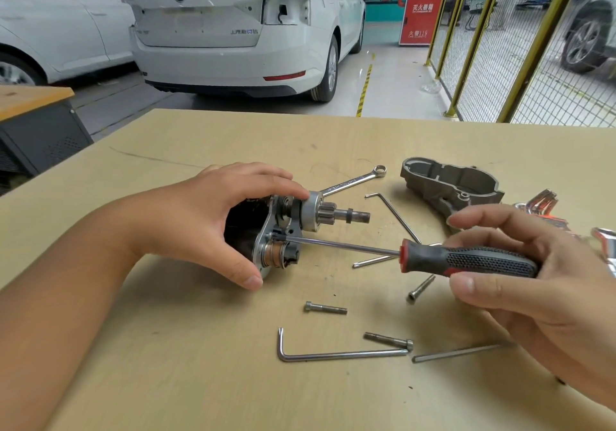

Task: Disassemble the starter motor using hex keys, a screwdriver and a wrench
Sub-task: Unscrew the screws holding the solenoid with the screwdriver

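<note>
Your right hand (pixel 520 274), lower right, grips the screwdriver (pixel 466 260), its tip set against the starter motor (pixel 283 230) at centre; your left hand's (pixel 206 217) fingers clasp the motor, steadying it on the surface (pixel 200 364).

The wooden table (pixel 166 364) carries loose bolts (pixel 325 308), hex keys (pixel 336 354), a wrench (pixel 355 181) and a housing (pixel 453 185).

My left hand (pixel 200 217) and right hand (pixel 546 277): both bare, without gloves, rings or a watch. Forearms uncovered as far as visible; no sleeve shows. Fingernails short and unpainted.
</note>
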`<state>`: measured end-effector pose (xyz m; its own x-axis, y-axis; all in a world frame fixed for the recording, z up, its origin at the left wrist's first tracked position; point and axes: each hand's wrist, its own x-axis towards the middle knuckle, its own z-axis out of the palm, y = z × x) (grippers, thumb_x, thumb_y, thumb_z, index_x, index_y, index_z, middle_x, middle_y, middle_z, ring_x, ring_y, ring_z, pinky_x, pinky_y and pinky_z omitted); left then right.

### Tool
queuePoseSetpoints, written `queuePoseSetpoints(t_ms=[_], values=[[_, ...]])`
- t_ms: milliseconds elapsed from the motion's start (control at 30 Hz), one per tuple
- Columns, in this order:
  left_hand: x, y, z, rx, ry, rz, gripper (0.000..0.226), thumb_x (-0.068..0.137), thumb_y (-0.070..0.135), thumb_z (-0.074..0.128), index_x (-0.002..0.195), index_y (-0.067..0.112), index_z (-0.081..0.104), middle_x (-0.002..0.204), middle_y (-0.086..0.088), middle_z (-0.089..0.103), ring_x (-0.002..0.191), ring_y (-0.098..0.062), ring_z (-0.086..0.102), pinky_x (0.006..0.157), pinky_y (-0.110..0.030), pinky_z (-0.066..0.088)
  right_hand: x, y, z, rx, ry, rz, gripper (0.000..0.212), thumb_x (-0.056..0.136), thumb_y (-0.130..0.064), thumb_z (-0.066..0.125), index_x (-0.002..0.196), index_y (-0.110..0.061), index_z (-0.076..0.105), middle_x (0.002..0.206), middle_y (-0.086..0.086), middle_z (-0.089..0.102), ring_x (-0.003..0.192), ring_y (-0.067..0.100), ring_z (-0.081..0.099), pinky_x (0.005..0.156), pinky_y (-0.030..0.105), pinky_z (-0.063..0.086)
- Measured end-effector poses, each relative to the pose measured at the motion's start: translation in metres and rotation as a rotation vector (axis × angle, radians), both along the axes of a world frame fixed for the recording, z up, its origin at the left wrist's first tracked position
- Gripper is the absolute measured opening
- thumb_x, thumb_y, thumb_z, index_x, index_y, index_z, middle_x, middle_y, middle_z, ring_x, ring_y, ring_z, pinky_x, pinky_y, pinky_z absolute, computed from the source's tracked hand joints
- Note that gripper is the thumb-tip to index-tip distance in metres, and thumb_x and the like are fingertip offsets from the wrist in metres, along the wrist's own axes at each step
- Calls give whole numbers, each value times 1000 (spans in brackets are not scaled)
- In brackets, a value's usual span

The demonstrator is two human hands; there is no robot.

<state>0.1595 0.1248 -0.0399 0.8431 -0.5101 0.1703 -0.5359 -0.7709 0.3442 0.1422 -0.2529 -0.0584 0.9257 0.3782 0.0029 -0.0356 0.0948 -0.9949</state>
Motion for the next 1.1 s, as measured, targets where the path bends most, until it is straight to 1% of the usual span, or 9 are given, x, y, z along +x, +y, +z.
queuePoseSetpoints(t_ms=[100, 200, 367, 467, 600, 733, 833, 1000, 1100], values=[[-3, -1, 2, 7, 17, 5, 102, 54, 78, 84, 147, 57, 47, 156, 29, 40, 146, 4, 35, 108, -31, 32, -2, 4, -2, 17, 53, -4, 79, 43, -53, 100, 110, -21, 74, 95, 18, 70, 50, 21, 54, 44, 29, 45], [-5, -3, 5, 15, 59, 21, 102, 53, 75, 86, 145, 61, 46, 156, 33, 38, 147, 3, 34, 111, -32, 31, -1, 4, 0, 4, 77, -27, 79, 50, -69, 90, 111, -24, 73, 86, 24, 72, 37, 25, 44, 44, 26, 39], [-13, -8, 12, 33, 106, 20, 103, 53, 64, 90, 145, 62, 43, 152, 42, 33, 146, 13, 27, 112, -15, 25, 3, -2, 0, 33, -3, -9, 79, 43, -38, 104, 112, -18, 72, 88, 19, 71, 53, 24, 53, 50, 32, 45], [-15, -10, 14, 33, 116, 29, 104, 53, 58, 92, 145, 62, 42, 151, 44, 33, 145, 15, 26, 109, 1, 18, 2, 0, -3, 58, 1, -36, 80, 41, -39, 104, 111, -18, 72, 96, 18, 73, 62, 21, 60, 55, 32, 51], [-16, -12, 16, 44, 138, 46, 105, 53, 57, 92, 144, 65, 40, 151, 45, 32, 146, 15, 24, 111, -4, 19, 1, 4, -2, 63, 32, -55, 75, 51, -65, 92, 105, -17, 72, 84, 24, 70, 40, 24, 47, 44, 29, 42], [-18, -12, 17, 50, 124, 49, 105, 52, 58, 92, 143, 66, 41, 150, 46, 31, 142, 20, 24, 108, -1, 20, 3, 0, 0, 73, -10, -10, 76, 47, -44, 101, 109, -14, 71, 82, 21, 67, 45, 25, 48, 46, 31, 43], [-18, -13, 17, 53, 135, 63, 104, 52, 58, 92, 143, 66, 42, 150, 46, 30, 142, 19, 24, 110, -12, 24, 3, 0, -3, 55, -2, -9, 82, 37, -33, 105, 110, -15, 72, 92, 15, 69, 60, 22, 59, 53, 30, 50], [-17, -13, 17, 53, 140, 67, 104, 53, 58, 91, 144, 66, 42, 151, 45, 31, 146, 14, 24, 113, -16, 24, 3, 2, -1, 27, 41, -16, 77, 48, -65, 93, 105, -18, 72, 77, 24, 68, 42, 23, 45, 44, 28, 38], [-17, -14, 17, 40, 132, 56, 104, 53, 56, 92, 144, 64, 42, 150, 45, 32, 145, 15, 25, 111, -4, 20, 5, -1, 0, 56, 10, -2, 72, 54, -57, 95, 108, -15, 71, 81, 32, 64, 41, 23, 42, 46, 29, 39]])
